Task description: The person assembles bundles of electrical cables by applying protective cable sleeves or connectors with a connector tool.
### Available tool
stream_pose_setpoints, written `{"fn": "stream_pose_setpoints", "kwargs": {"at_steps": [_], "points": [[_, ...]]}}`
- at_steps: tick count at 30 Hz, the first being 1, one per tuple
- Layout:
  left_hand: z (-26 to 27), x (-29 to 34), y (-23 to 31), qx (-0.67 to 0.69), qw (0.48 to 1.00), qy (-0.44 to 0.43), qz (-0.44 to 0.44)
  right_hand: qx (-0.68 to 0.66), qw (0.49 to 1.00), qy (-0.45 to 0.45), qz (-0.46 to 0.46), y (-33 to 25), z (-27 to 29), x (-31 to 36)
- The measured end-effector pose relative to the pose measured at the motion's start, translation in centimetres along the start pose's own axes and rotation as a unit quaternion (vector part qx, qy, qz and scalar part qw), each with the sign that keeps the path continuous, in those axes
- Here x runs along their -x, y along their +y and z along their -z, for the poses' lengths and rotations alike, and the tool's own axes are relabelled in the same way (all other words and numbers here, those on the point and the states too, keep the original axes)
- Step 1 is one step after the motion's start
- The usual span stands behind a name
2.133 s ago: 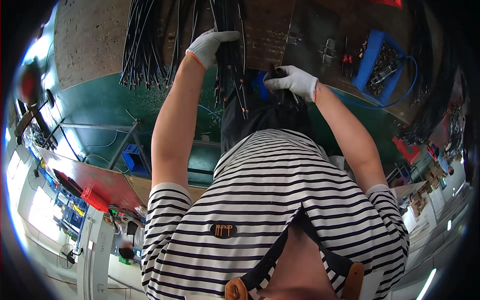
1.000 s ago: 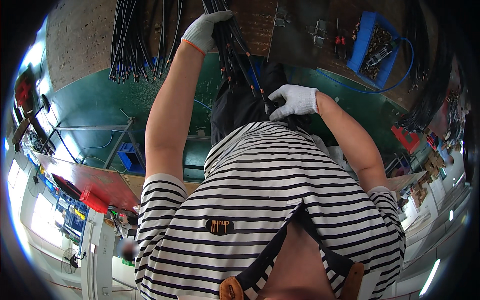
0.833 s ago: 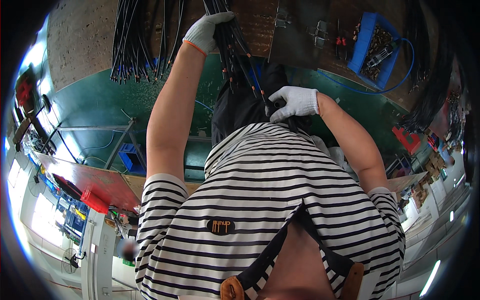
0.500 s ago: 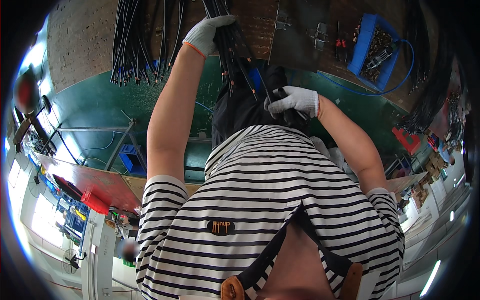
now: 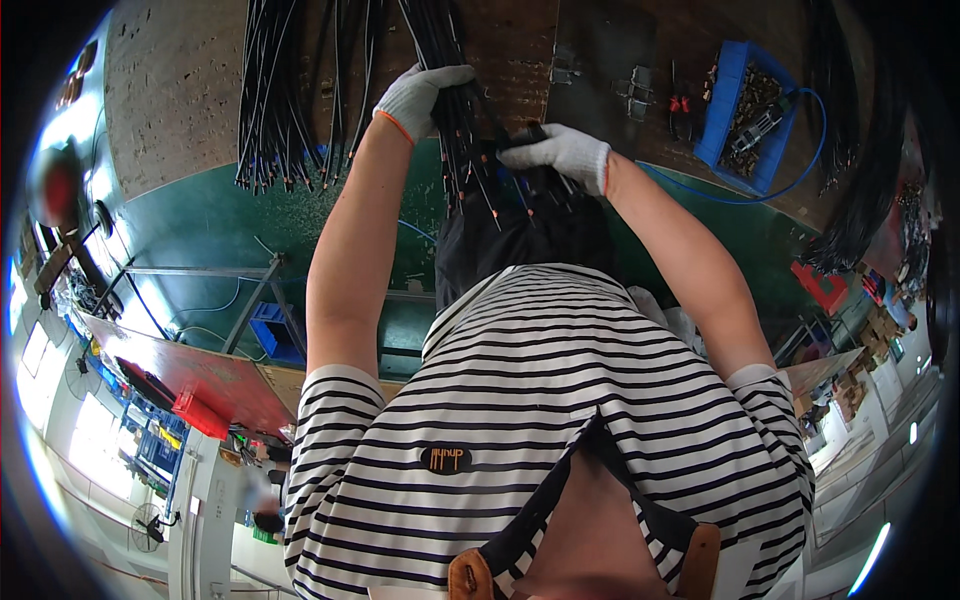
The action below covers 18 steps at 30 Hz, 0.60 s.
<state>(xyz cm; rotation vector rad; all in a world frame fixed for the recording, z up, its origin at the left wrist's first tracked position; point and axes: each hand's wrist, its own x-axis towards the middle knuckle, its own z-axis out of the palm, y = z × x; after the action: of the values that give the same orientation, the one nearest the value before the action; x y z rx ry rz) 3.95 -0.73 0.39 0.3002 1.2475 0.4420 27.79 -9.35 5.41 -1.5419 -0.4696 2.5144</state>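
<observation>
My left hand (image 5: 418, 97), in a white knit glove, is wrapped round a bundle of black cables (image 5: 457, 135) at the table's near edge. The cables hang toward my lap, and copper shows at several of their ends. Just right of the bundle, my gloved right hand (image 5: 562, 156) is closed on a black hand tool (image 5: 548, 184). Its lower part points toward my lap, and my fingers hide its exact kind. The tool's upper end lies close to the cables; whether it touches one I cannot tell.
More black cables (image 5: 270, 125) hang over the table edge at left. A blue bin (image 5: 715, 120) of small metal parts stands at right, with a blue hose (image 5: 820, 135) beside it. Red-handled pliers (image 5: 680, 104) and a metal fixture (image 5: 635, 92) are on the table (image 5: 170, 120).
My right hand has moved up and slightly left with the black tool, nearer the cable bundle. My left hand keeps its hold on the cables.
</observation>
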Motion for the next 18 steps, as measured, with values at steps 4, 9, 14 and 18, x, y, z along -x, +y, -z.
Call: {"fn": "stream_pose_setpoints", "kwargs": {"at_steps": [4,9,14,18], "points": [[0.3,0.4,0.5,0.003,1.000,0.012,-0.025,0.003,0.999,0.029,0.038,-3.7,-0.3,-3.6],[3.3,1.4,0.9,-0.003,0.999,0.025,-0.025,0.041,0.995,0.086,0.027,-9.1,-1.9,-7.8],[2.8,3.3,3.0,-0.062,0.997,0.040,-0.015,0.083,0.988,0.122,0.037,-13.4,-1.7,-9.9],[3.4,3.0,2.6,-0.055,0.998,0.013,-0.012,0.026,0.981,0.159,0.107,-13.5,-1.5,-10.1]]}}
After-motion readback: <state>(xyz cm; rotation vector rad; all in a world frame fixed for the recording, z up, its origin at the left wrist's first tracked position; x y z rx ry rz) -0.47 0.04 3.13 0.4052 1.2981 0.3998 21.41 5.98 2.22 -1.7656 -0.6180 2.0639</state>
